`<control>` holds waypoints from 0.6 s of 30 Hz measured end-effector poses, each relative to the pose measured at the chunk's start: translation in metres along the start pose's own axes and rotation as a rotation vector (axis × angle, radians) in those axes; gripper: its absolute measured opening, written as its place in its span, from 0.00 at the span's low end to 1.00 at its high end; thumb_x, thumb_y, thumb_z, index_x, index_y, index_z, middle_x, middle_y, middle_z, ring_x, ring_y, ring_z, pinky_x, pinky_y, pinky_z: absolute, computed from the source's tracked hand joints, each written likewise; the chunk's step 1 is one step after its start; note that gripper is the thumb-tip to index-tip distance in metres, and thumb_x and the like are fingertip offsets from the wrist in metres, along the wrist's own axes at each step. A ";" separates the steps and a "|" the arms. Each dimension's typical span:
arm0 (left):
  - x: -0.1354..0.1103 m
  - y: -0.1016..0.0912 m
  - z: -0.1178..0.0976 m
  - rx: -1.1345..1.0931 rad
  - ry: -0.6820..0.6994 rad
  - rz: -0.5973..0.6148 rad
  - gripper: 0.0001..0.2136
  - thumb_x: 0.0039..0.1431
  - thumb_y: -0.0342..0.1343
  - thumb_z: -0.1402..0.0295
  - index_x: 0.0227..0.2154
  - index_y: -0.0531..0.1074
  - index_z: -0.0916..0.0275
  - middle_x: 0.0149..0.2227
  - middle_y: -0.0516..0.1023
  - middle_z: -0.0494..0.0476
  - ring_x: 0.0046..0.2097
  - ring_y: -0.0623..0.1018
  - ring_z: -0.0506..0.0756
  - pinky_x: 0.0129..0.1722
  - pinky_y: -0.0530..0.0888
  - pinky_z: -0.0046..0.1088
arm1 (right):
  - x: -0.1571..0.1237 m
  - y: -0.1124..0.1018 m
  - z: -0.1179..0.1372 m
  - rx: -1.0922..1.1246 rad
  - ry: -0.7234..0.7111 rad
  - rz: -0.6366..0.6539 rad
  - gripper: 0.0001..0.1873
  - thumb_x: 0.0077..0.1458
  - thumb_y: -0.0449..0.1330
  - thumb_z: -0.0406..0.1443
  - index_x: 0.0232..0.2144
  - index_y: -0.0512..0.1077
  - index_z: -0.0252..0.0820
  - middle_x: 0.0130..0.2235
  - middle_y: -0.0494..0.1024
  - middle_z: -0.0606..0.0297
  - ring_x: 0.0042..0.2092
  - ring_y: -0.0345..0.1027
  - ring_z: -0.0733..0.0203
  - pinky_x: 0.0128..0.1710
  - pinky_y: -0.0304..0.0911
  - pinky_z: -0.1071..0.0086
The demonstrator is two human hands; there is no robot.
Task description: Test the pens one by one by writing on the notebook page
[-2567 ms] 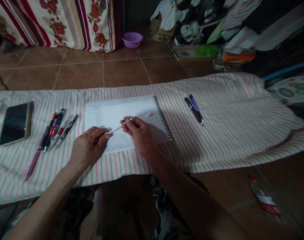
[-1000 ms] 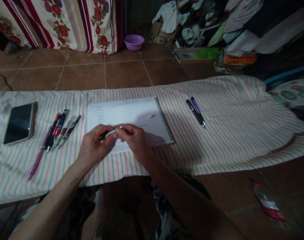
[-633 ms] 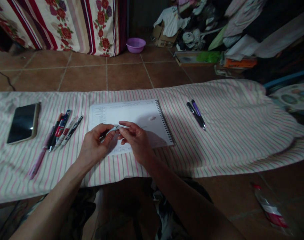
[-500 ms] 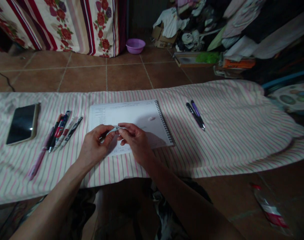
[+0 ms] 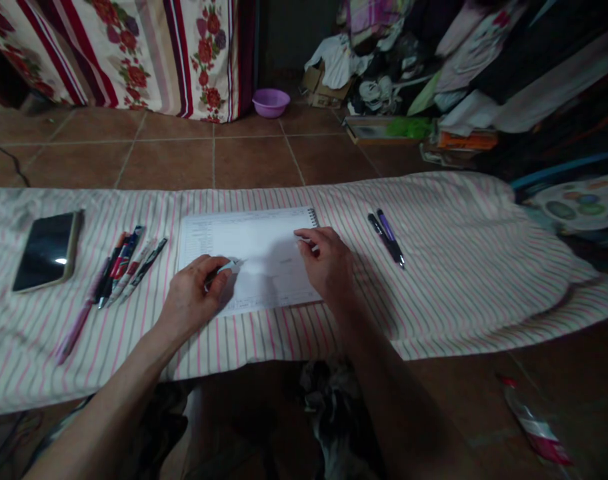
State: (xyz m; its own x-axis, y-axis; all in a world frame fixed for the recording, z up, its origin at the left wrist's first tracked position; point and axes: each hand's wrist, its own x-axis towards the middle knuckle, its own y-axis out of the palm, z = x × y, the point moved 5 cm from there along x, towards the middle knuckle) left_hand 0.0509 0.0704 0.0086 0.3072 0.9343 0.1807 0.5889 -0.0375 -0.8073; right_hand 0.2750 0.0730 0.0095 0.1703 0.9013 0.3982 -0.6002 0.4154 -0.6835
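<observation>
A spiral notebook lies open on a striped cloth. My left hand rests on the notebook's near left corner, fingers closed round a pale pen part whose tip pokes out to the right. My right hand sits over the notebook's right side, fingers pinched on a small pale piece by the spiral binding. Both forearms reach in from the bottom edge.
Several pens and a pink pen lie left of the notebook, with a phone further left. Two pens lie to the right. A purple bowl, floral fabric and piled clutter stand beyond on the tiled floor. A bottle lies at bottom right.
My hands were together over the notebook holding one pen piece. My right hand has moved right to the small piece near the spiral binding; my left hand stays with the pen part.
</observation>
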 end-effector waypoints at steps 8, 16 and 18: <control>0.001 0.002 -0.001 0.030 0.015 0.022 0.12 0.58 0.46 0.63 0.35 0.72 0.62 0.33 0.75 0.56 0.34 0.75 0.54 0.34 0.70 0.30 | 0.005 0.005 -0.024 -0.191 -0.059 0.103 0.13 0.51 0.55 0.29 0.39 0.75 0.39 0.39 0.74 0.57 0.42 0.66 0.55 0.46 0.61 0.62; 0.001 0.001 -0.001 0.042 0.038 0.003 0.13 0.58 0.45 0.62 0.35 0.72 0.61 0.32 0.75 0.56 0.34 0.75 0.54 0.34 0.70 0.30 | 0.005 0.014 -0.028 -0.239 -0.077 0.147 0.12 0.51 0.56 0.30 0.38 0.76 0.41 0.37 0.74 0.58 0.40 0.66 0.55 0.43 0.61 0.62; 0.001 0.001 -0.001 0.043 0.043 0.000 0.13 0.58 0.45 0.62 0.35 0.72 0.61 0.31 0.75 0.56 0.33 0.75 0.55 0.33 0.70 0.30 | 0.005 0.014 -0.029 -0.250 -0.065 0.151 0.11 0.51 0.56 0.30 0.37 0.76 0.41 0.37 0.74 0.58 0.40 0.66 0.55 0.43 0.61 0.62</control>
State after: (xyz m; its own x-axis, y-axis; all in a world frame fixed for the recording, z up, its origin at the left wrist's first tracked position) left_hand 0.0528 0.0704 0.0086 0.3396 0.9183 0.2034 0.5564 -0.0218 -0.8307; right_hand 0.2902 0.0866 -0.0159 0.0380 0.9488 0.3135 -0.4020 0.3017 -0.8645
